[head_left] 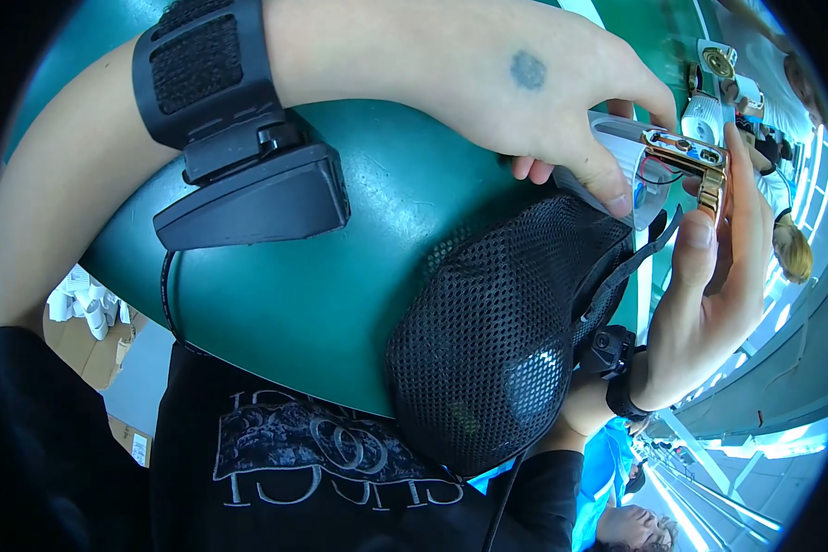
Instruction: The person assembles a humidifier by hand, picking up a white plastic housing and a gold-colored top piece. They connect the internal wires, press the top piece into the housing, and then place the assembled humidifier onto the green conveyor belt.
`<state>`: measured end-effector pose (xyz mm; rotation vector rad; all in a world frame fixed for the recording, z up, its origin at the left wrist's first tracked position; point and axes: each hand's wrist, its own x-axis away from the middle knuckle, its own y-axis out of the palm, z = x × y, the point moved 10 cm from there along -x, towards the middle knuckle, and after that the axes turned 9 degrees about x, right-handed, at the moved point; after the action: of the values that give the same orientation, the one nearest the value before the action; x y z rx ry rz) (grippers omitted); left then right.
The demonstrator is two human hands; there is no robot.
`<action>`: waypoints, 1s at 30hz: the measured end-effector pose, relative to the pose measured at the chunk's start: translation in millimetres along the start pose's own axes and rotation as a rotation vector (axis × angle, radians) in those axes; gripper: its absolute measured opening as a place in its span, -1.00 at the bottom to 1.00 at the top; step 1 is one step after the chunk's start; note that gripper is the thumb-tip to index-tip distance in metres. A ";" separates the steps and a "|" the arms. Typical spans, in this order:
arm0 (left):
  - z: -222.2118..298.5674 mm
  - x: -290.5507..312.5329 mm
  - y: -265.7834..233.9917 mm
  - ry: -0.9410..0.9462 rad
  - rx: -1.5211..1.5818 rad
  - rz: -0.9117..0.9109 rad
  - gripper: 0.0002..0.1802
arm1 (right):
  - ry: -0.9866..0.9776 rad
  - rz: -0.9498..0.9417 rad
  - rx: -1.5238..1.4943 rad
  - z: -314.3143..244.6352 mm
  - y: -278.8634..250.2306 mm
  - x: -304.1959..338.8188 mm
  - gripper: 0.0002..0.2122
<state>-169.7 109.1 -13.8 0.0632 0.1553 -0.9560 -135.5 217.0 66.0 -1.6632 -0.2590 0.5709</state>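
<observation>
Green and glossy, the counter [359, 304] runs beneath both arms. Over its right side, the left hand [566, 101] reaches across from the left and pinches a translucent white housing [618, 138], thumb on the near side and fingers on the far side. The right hand [731, 253] grips the gold-coloured frame [711, 191] at the housing's right end, its thumb near the lower corner and its fingers spread along the outer side. Thin red and black wires [658, 175] show between the housing and the frame; whether these two parts touch is hard to make out behind the fingers.

Black mesh fabric [488, 322] bulges just near the housing, hiding part of the counter. A black box [258, 198] is strapped to the left wrist, and a small black camera [610, 350] to the right one. White and gold parts [719, 63] lie at the far right, near other people. At the near left, white pieces [92, 304] rest in cardboard [90, 348] below the counter.
</observation>
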 end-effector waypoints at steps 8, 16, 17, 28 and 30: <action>1.8 -0.7 -2.2 0.038 0.026 0.014 -0.56 | -0.020 0.009 0.058 -3.1 3.0 -1.2 -0.58; 3.2 2.6 -2.9 -0.011 0.028 0.030 -0.58 | 0.063 -0.001 -0.056 1.8 0.2 -2.7 -0.60; 3.1 2.9 -2.9 0.004 0.025 0.038 -0.58 | 0.053 0.003 -0.061 0.8 -0.1 -2.7 -0.60; 6.1 6.6 -4.4 0.076 0.016 0.045 -0.59 | 0.098 -0.073 -0.101 7.5 8.1 -0.1 -0.57; 6.9 6.6 -3.6 0.082 0.010 0.040 -0.60 | 0.058 -0.052 -0.056 4.6 7.5 -0.4 -0.57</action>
<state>-168.2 100.8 -7.9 0.1148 0.2238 -0.9148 -139.3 219.5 58.4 -1.7196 -0.2773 0.4788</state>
